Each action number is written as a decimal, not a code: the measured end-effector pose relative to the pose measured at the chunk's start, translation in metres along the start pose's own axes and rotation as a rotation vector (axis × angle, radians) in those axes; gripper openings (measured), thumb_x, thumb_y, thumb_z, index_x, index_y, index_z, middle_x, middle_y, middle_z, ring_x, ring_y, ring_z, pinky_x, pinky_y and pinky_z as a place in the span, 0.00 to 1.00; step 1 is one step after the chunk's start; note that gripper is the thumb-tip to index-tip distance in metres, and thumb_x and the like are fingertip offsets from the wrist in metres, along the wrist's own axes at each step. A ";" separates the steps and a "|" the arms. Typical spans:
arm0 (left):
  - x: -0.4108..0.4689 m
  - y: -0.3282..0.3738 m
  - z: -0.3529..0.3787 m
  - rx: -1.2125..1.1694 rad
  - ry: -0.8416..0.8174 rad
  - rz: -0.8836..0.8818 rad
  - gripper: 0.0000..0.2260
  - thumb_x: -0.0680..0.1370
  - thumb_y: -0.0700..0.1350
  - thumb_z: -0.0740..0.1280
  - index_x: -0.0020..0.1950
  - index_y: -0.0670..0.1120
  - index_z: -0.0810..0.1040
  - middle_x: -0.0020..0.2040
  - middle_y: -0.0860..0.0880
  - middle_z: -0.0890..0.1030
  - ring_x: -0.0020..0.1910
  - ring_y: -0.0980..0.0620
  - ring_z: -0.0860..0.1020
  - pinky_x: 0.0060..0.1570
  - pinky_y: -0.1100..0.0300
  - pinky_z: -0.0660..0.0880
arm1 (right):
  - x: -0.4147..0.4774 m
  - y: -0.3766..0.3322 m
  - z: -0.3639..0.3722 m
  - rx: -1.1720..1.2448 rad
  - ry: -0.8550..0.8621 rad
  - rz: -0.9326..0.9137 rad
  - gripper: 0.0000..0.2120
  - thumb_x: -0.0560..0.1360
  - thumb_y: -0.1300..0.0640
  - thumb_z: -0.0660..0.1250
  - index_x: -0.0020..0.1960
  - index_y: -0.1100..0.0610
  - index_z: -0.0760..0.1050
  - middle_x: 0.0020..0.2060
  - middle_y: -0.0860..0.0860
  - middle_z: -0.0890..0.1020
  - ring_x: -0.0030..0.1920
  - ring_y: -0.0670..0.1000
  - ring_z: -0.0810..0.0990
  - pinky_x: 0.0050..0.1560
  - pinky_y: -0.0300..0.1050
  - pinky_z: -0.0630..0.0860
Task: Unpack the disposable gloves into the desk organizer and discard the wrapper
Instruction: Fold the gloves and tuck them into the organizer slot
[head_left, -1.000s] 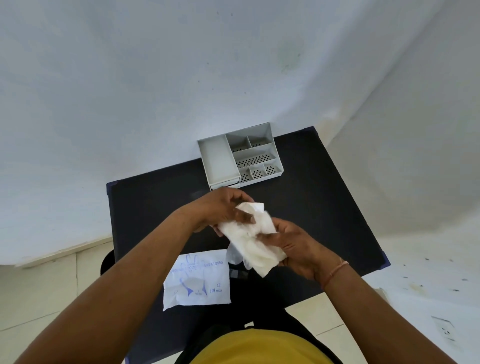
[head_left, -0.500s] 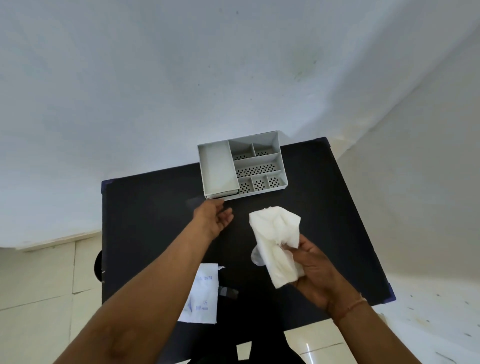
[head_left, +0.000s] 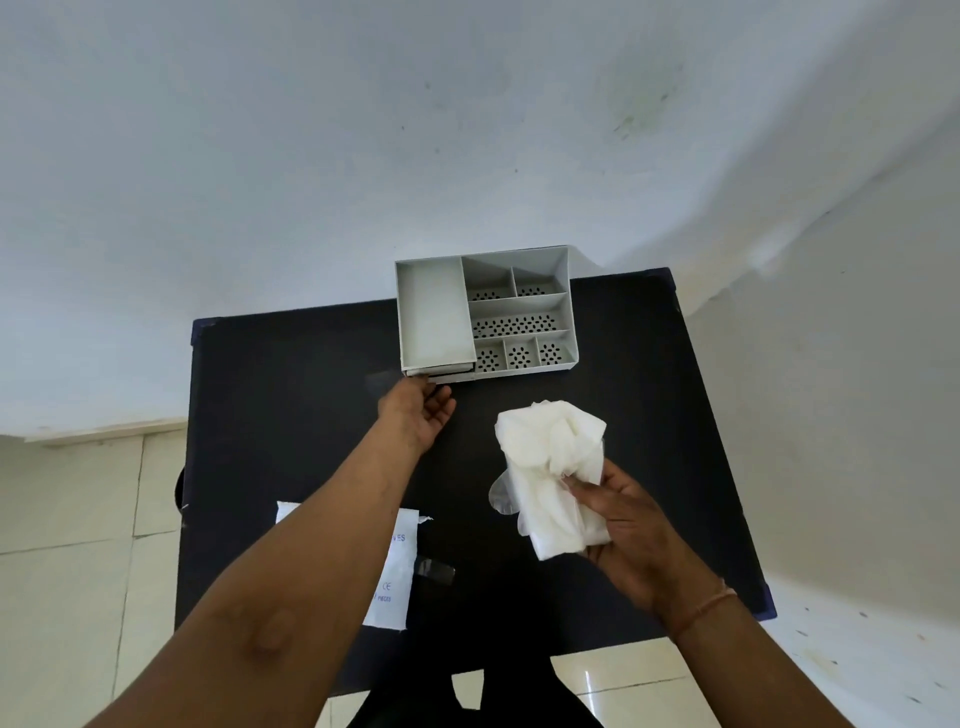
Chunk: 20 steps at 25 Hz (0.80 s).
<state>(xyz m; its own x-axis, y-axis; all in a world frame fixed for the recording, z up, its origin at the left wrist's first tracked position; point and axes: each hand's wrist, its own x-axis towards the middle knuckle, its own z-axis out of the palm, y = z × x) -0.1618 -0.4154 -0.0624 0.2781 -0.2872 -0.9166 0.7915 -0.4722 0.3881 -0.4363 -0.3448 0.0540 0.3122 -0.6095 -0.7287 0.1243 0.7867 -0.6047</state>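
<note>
A crumpled bundle of white disposable gloves (head_left: 550, 467) is held in my right hand (head_left: 628, 525) above the middle of the black table. My left hand (head_left: 418, 413) reaches to the front left corner of the grey desk organizer (head_left: 431, 317), fingertips touching the edge of its low front drawer; whether the fingers grip it I cannot tell. The organizer stands at the table's far edge with one long left compartment and several perforated ones, all empty. The torn white wrapper (head_left: 392, 571) with blue print lies flat near the front edge, partly hidden under my left forearm.
The small black table (head_left: 291, 415) stands against a white wall, with another wall close on the right. A small dark scrap (head_left: 435, 571) lies beside the wrapper. Pale tiled floor shows to the left and below the table's front edge.
My left hand let go of the gloves and moved forward to the organizer's front left corner. My right hand keeps the bundle alone, a little to the right.
</note>
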 end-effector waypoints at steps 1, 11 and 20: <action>0.001 -0.005 -0.003 0.005 0.010 -0.006 0.06 0.85 0.42 0.66 0.56 0.40 0.79 0.45 0.44 0.81 0.41 0.49 0.82 0.38 0.51 0.79 | 0.000 0.001 0.000 0.002 0.002 0.003 0.17 0.75 0.57 0.70 0.64 0.52 0.81 0.61 0.58 0.85 0.57 0.59 0.85 0.54 0.61 0.82; -0.004 -0.025 -0.016 -0.177 -0.050 0.017 0.18 0.84 0.32 0.64 0.75 0.36 0.74 0.54 0.39 0.85 0.50 0.45 0.85 0.43 0.53 0.82 | 0.012 0.003 0.008 0.022 0.003 0.043 0.17 0.77 0.59 0.69 0.64 0.52 0.81 0.61 0.58 0.85 0.58 0.60 0.85 0.52 0.58 0.83; -0.017 0.000 0.000 -0.291 -0.081 0.066 0.07 0.81 0.34 0.68 0.58 0.36 0.80 0.48 0.40 0.83 0.49 0.43 0.85 0.56 0.47 0.84 | 0.014 0.008 0.021 0.030 -0.024 0.067 0.19 0.75 0.58 0.71 0.66 0.54 0.79 0.61 0.59 0.85 0.57 0.60 0.86 0.46 0.54 0.85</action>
<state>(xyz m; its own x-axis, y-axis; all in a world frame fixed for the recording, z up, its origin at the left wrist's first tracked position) -0.1662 -0.4102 -0.0463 0.2989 -0.3808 -0.8750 0.8991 -0.1948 0.3920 -0.4116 -0.3453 0.0460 0.3429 -0.5535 -0.7590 0.1303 0.8282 -0.5451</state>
